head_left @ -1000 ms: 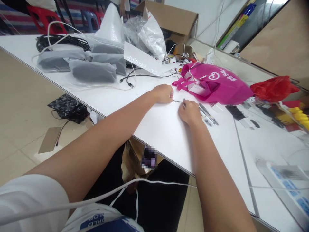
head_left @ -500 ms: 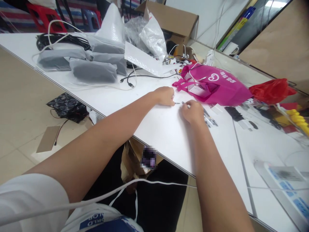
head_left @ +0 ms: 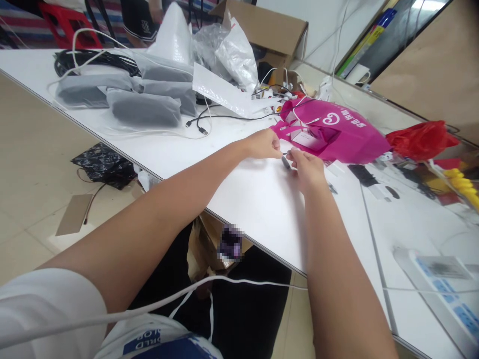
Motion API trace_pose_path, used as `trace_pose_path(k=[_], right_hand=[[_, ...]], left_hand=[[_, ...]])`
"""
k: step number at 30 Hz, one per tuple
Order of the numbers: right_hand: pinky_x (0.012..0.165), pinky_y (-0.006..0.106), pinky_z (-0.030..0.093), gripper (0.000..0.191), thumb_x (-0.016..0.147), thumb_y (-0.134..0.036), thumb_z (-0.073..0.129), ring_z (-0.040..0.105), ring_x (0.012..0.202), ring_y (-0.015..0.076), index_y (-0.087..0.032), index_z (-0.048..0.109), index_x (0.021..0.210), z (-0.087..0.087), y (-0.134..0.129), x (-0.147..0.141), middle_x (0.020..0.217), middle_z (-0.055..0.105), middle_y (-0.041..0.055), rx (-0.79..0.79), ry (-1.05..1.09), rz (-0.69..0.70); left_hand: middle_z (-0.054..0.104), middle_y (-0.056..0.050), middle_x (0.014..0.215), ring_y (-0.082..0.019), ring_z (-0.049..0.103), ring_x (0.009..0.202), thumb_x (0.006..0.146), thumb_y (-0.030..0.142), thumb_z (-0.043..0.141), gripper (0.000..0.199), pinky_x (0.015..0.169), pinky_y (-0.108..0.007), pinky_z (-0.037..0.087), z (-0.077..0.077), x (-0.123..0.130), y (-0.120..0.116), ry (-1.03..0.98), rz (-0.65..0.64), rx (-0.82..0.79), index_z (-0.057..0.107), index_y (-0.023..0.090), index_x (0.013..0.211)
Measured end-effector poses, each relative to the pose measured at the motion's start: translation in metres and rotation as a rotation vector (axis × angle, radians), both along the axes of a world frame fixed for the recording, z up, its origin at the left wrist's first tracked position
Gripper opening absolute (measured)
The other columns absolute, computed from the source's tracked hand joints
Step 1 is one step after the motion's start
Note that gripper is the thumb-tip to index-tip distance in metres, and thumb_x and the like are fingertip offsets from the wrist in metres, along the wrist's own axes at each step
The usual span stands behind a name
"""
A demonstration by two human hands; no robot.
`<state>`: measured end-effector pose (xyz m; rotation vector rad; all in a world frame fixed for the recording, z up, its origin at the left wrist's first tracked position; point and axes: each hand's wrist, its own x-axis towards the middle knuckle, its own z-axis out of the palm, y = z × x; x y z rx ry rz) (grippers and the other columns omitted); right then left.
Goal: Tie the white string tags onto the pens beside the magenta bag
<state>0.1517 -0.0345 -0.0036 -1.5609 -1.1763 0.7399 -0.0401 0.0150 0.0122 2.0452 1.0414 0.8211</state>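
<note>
Above the white table [head_left: 254, 199], my left hand [head_left: 264, 143] is closed in a pinch, its fingertips pressed together. What it holds is too small to make out. My right hand [head_left: 307, 169] is closed close beside it, thumb and finger pinching a thin dark rod [head_left: 286, 153] that spans the narrow gap between the hands. A short dark grey oblong piece [head_left: 286, 162] sticks out below the right fingertips, seemingly held in the same hand. Behind the right wrist lie slim silver-and-black sticks [head_left: 332, 188] that look like pens, mostly hidden by the arm.
Just beyond my hands lies a pink bag [head_left: 337, 132], with a red plastic bag [head_left: 422, 141] to its right. Grey wrapped packages [head_left: 145, 108] and black cables [head_left: 202, 127] lie on the left. A white cord [head_left: 254, 283] crosses before me. Another person stands behind the table.
Both hands have moved slightly away from me, and the right fingers have shifted around the small pieces. The grey piece now hangs lower. A person's legs have appeared at the back.
</note>
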Motion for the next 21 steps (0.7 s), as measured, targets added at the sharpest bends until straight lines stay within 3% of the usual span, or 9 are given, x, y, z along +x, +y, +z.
trace_pose_path(k=[6, 11, 15, 18, 21], right_hand=[[0.062, 0.026, 0.046, 0.036, 0.083, -0.054, 0.091, 0.065, 0.079, 0.0151, -0.024, 0.075, 0.091, 0.004, -0.005, -0.005, 0.097, 0.081, 0.0027, -0.056, 0.176, 0.002], [0.061, 0.026, 0.046, 0.032, 0.093, -0.048, 0.085, 0.062, 0.074, 0.0131, -0.022, 0.069, 0.084, -0.001, 0.002, -0.001, 0.091, 0.076, 0.0021, 0.051, 0.131, -0.014], [0.054, 0.027, 0.045, 0.048, 0.098, -0.066, 0.075, 0.060, 0.069, 0.0150, -0.025, 0.058, 0.081, -0.006, 0.016, 0.013, 0.080, 0.066, 0.0006, 0.209, 0.077, -0.110], [0.054, 0.027, 0.048, 0.054, 0.100, -0.077, 0.067, 0.062, 0.071, 0.0161, -0.027, 0.056, 0.084, -0.010, 0.024, 0.024, 0.081, 0.062, -0.0003, 0.282, 0.061, -0.185], [0.058, 0.029, 0.054, 0.054, 0.100, -0.079, 0.065, 0.067, 0.078, 0.0182, -0.027, 0.056, 0.086, -0.015, 0.029, 0.031, 0.083, 0.063, 0.0001, 0.308, 0.053, -0.217]], left_hand=[[0.063, -0.002, 0.073, -0.016, 0.053, 0.071, 0.073, 0.018, 0.079, 0.011, 0.073, -0.039, 0.042, -0.004, 0.004, 0.003, -0.083, -0.003, -0.016, 0.069, 0.021, 0.071], [0.060, -0.003, 0.077, -0.018, 0.052, 0.075, 0.085, 0.027, 0.081, 0.018, 0.079, -0.039, 0.045, -0.005, 0.006, 0.004, -0.092, -0.022, -0.016, 0.066, 0.021, 0.075], [0.065, -0.005, 0.086, -0.020, 0.059, 0.085, 0.106, 0.051, 0.062, 0.038, 0.086, -0.037, 0.048, -0.004, 0.007, 0.003, -0.088, -0.051, 0.012, 0.065, 0.021, 0.081], [0.072, -0.006, 0.096, -0.021, 0.062, 0.094, 0.111, 0.049, 0.048, 0.043, 0.095, -0.035, 0.049, -0.006, 0.008, 0.003, -0.086, -0.120, 0.052, 0.065, 0.021, 0.084], [0.070, -0.006, 0.094, -0.020, 0.061, 0.090, 0.112, 0.050, 0.046, 0.044, 0.092, -0.035, 0.048, -0.008, 0.010, 0.003, -0.086, -0.177, 0.056, 0.064, 0.021, 0.084]])
